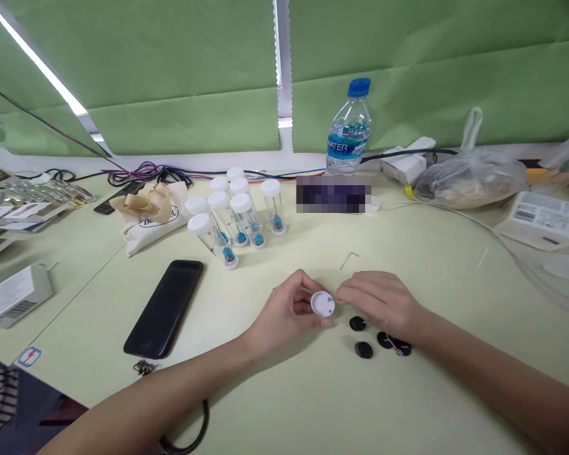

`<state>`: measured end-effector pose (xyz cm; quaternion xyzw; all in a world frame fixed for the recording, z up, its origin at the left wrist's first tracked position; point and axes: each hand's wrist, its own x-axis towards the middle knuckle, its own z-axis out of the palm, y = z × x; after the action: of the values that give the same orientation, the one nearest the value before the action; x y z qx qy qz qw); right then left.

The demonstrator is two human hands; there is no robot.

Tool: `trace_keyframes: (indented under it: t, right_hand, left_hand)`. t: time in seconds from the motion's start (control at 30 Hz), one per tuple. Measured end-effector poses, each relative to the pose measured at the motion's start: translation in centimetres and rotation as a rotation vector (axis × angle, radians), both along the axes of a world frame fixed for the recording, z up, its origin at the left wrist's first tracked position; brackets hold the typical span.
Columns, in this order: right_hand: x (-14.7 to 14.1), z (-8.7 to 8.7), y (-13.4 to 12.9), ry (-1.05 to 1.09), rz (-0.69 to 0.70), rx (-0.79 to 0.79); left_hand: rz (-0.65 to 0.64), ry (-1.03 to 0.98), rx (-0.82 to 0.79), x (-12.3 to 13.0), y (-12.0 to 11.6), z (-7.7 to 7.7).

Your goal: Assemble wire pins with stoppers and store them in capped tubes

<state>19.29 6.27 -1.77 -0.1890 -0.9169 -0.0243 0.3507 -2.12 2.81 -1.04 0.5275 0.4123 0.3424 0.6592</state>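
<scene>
In the middle of the table my left hand (289, 308) grips a white round cap (320, 306) by its edge, its hollow side facing me. Small dark marks or fittings show inside the cap. My right hand (384, 300) has its fingers pinched together at the cap's right side; whatever is between the fingertips is too small to make out. Just below that hand lie several black round discs (363, 349), some partly under the wrist, with a thin pale strand across them. A small bent metal key (348, 260) rests beyond the right hand.
Clear tubes with white caps and blue contents (277, 218) stand at the back centre. Nearby are a phone (164, 309), a cloth pouch (154, 221), a water bottle (348, 136), a white box (16, 296) and a plastic bag (474, 177). Cables (156, 174) run along the wall.
</scene>
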Motion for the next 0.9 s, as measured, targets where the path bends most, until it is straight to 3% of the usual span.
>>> trace_keyframes:
  t: [0.9]
  right_hand:
    - [-0.41, -0.18, -0.15, 0.015, 0.089, -0.159]
  left_hand:
    - [-0.086, 0.045, -0.019, 0.02, 0.09, 0.17]
